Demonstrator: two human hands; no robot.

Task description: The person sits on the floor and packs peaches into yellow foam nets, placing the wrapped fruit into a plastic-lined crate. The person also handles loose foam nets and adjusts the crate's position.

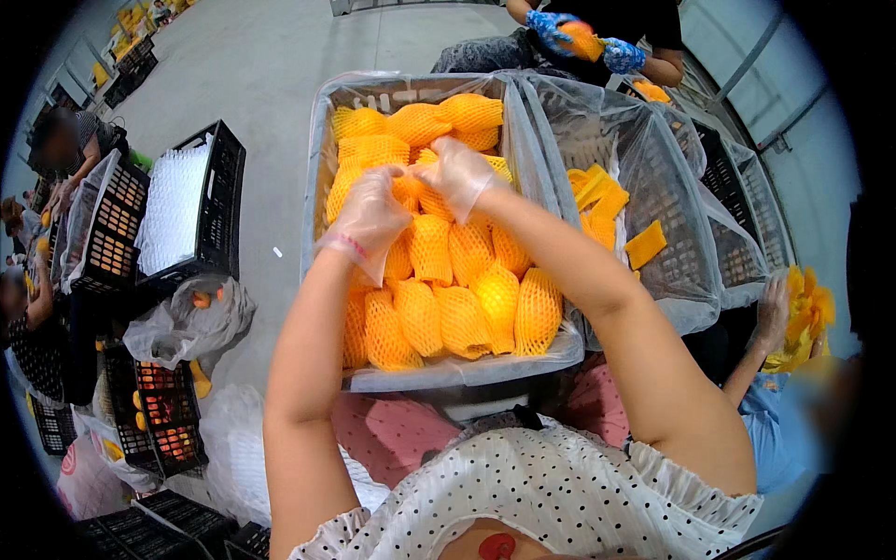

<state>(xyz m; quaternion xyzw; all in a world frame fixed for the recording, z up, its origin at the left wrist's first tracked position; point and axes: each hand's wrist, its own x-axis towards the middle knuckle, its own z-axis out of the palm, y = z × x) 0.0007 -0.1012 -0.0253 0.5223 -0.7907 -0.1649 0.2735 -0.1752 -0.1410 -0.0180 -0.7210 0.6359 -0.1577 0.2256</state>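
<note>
Before me stands a crate (462, 378) lined with clear plastic film and packed with fruit in yellow-orange foam net sleeves (458, 318). My left hand (371, 217), in a clear plastic glove, is over the crate's middle rows with its fingertips pinched on one netted fruit (434, 203). From the other side my right hand (462, 175), gloved the same way, grips that fruit's net, fingertips close to the left ones. The hands partly hide the fruit between them. Beside this crate, a second film-lined crate (672, 280) holds several flat foam net sleeves (602, 203).
At left, a black crate (227, 203) bears white padding sheets (175, 210); a plastic bag (189, 315) and a crate of red-yellow fruit (164, 406) sit below. Across from me, a person's blue-gloved hands (588, 42) hold a fruit. Another person's hand (770, 311) is at right near yellow nets (805, 315).
</note>
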